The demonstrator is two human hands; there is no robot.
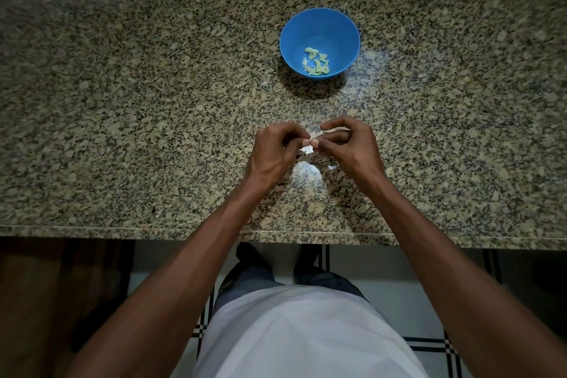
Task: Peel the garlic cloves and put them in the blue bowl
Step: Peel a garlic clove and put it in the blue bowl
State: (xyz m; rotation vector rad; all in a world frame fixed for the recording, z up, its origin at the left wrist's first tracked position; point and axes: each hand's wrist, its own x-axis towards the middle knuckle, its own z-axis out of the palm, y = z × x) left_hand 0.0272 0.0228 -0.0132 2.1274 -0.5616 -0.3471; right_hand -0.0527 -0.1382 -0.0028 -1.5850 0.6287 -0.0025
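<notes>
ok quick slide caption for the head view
Both hands pinch a garlic clove above the granite counter, peeled cloves in the blue bowl.

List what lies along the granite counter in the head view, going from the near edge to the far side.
Pale papery garlic skins on the speckled granite counter → left hand and right hand pinching a garlic clove → round blue plastic bowl holding peeled garlic cloves.

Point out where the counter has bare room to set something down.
Bare granite lies left of the blue bowl and left hand, and right of the bowl and right hand. Crowded: under and between the hands, where the garlic clove and white skins lie.
</notes>
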